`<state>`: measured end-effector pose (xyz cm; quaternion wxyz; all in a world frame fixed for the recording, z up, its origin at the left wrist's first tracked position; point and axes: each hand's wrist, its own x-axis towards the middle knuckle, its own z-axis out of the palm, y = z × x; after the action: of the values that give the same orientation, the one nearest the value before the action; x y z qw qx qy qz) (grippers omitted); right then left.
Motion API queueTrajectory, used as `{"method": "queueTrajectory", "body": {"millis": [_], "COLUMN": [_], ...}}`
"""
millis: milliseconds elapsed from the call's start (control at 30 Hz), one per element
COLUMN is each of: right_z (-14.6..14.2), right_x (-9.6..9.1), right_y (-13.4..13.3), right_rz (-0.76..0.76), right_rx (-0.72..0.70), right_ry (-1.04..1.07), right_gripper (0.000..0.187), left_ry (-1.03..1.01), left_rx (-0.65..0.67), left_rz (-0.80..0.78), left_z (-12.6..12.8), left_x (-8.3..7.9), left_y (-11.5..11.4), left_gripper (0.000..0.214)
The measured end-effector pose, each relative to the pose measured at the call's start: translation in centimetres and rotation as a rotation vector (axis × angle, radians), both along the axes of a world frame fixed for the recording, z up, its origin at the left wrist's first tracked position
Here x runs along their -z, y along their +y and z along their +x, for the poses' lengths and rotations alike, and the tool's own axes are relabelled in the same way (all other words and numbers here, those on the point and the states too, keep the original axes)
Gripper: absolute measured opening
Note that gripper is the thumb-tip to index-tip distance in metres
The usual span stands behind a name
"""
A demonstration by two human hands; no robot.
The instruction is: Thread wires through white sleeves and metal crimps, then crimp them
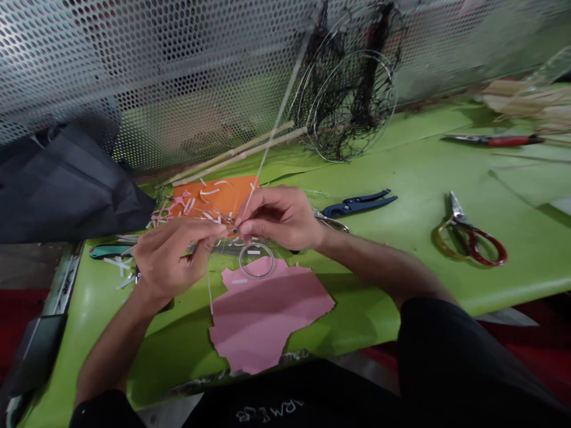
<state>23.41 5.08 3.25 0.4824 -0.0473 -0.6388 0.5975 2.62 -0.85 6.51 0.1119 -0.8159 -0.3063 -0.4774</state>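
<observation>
My left hand is closed in a pinch, its fingertips meeting those of my right hand above the table. Between the fingertips is a small dark piece, too tiny to name. From my right hand's pinch a thin pale strand runs up and right past the netting. A short white end hangs below my left hand. Just under both hands, a thin wire ring overlaps the edge of a ragged pink paper sheet. Behind them lies orange paper strewn with white paper strips.
Black netting on wire hoops leans against the perforated metal panel. To the right lie dark-blue-handled pliers, scissors and a red-handled tool. A black bag sits at left, near a green-handled cutter.
</observation>
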Motion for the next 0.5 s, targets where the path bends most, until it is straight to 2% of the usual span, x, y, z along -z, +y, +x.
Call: {"method": "queueTrajectory", "body": {"millis": [100,200,267,400,500], "right_z": [0.0,0.1,0.2,0.7,1.1], "right_x": [0.3,0.2,-0.2,-1.0,-1.3], "right_y": [-0.1,0.1,0.3,0.8,1.0], "right_rz": [0.095,0.095,0.028,-0.109,-0.175], "right_rx": [0.171,0.199,0.114,-0.116,-0.204], "right_ry": [0.040,0.059,0.038,-0.079,-0.134], "right_gripper": [0.013,0.013,0.014,0.015,0.017], "left_ry": [-0.143,-0.222,-0.189,-0.010,0.090], "left_rx": [-0.032,-0.015,-0.021,-0.020,0.008], "left_rz": [-0.218,-0.348,-0.275,-0.007,0.101], "left_z": [1.1,1.5,1.2,0.1,-0.2], "left_x": [0.0,0.0,0.0,0.1,0.2], "left_y": [-0.5,-0.7,-0.5,-0.1,0.1], "left_gripper": [0.006,0.004,0.005,0.022,0.030]}}
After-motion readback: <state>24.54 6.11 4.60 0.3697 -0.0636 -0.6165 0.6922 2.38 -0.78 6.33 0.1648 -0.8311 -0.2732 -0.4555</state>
